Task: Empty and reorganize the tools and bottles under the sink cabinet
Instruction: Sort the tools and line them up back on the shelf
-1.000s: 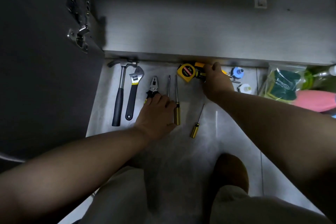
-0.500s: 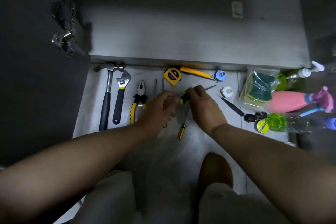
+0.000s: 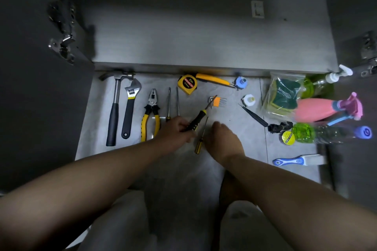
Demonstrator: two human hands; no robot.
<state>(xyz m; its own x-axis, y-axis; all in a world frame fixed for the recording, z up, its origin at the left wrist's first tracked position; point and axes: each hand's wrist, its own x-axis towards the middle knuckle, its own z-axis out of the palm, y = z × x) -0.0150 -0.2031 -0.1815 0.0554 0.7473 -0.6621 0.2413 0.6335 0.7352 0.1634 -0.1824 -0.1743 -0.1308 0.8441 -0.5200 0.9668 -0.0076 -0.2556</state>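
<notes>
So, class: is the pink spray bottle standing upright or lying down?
Lying down: the pink plastic spray bottle stretches flat across the grey tiled floor, trigger head pointing right.

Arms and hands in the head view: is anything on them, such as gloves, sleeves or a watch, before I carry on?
Nothing covers them. The left hand and right hand are bare, with no gloves and no ring showing. The left forearm and right forearm are bare to the frame's edge, with no sleeve, watch or band in view. The dim light could hide small details.
</notes>
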